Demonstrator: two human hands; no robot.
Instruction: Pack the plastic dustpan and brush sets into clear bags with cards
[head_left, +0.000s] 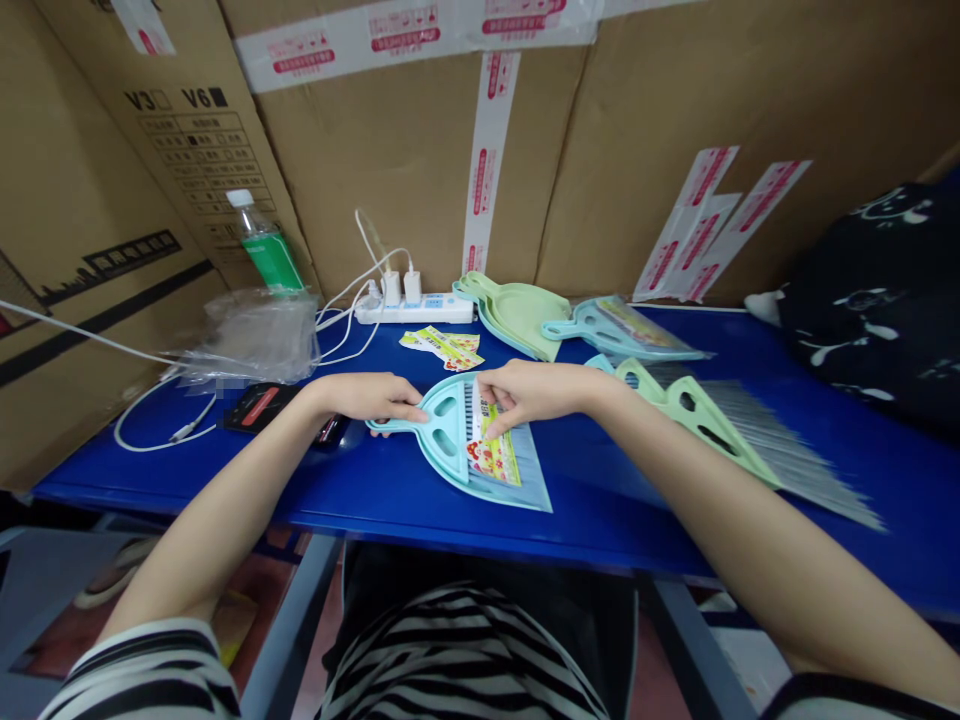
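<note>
A light blue dustpan with a small brush nested in it (457,440) lies on the blue table (375,490) in front of me. My left hand (367,396) grips its handle at the left. My right hand (529,395) pinches the top of a colourful printed label card (491,455) that lies over the brush bristles.
A green brush (697,415) with grey bristles lies to the right. Stacked green dustpans (517,315) and a blue dustpan (622,330) sit behind. More label cards (442,347), a power strip (416,305), clear bags (251,335), a bottle (266,245) and cardboard boxes (420,150) stand beyond.
</note>
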